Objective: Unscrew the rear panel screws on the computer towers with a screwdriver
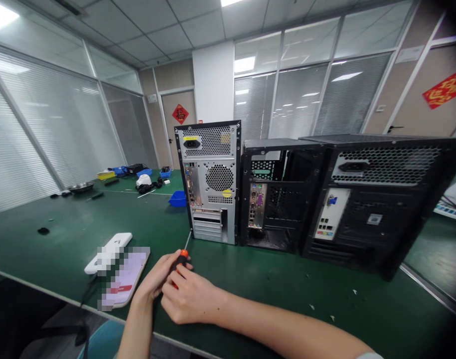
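An orange and black screwdriver (182, 258) points up and away from me, its thin shaft reaching the lower left corner of a silver-backed computer case (213, 199). My right hand (188, 294) is closed round the handle's rear part. My left hand (162, 271) curls about the front of the handle near the shaft, fingers closed on it. Whether the tip sits in a screw is too small to tell. The case stands upright, its rear panel with power socket, fan grille and slot covers facing me.
Two black computer cases stand to the right: one with an open top bay (280, 199), one larger (366, 209). Left of my hands lie a phone (132, 274) and a white power bank (111, 252). A blue bin (178, 199) sits behind; small scraps dot the green table (250, 279).
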A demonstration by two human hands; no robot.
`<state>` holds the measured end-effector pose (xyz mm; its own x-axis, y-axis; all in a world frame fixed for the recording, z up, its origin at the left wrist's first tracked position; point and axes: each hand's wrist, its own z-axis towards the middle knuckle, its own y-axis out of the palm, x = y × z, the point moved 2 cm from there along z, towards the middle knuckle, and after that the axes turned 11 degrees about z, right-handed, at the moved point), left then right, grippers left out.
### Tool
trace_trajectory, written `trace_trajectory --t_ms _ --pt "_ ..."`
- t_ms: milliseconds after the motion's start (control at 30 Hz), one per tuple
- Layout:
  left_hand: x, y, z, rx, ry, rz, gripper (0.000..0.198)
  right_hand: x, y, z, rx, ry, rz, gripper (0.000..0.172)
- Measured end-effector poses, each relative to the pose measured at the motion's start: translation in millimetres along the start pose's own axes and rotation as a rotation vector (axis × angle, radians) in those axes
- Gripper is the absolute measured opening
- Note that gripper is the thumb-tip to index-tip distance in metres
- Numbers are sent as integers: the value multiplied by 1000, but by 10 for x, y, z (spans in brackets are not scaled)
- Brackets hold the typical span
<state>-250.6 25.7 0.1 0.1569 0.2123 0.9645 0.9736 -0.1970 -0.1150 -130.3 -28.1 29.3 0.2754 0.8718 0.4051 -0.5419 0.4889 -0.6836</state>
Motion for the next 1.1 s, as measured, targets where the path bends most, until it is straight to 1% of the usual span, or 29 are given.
trace_trajectory --t_ms 167,467,800,1100 --pt "-14 -1 15 -4 -5 1 36 0 -1 13 33 9 -6 19" --pt "-20 7 22 2 -56 -40 36 3 1 6 67 26 -14 17" --pt "-5 8 3 10 -45 -33 34 5 4 10 78 37 -29 18" --pt "46 24 -52 64 -75 -73 35 1 32 19 65 44 -37 19"
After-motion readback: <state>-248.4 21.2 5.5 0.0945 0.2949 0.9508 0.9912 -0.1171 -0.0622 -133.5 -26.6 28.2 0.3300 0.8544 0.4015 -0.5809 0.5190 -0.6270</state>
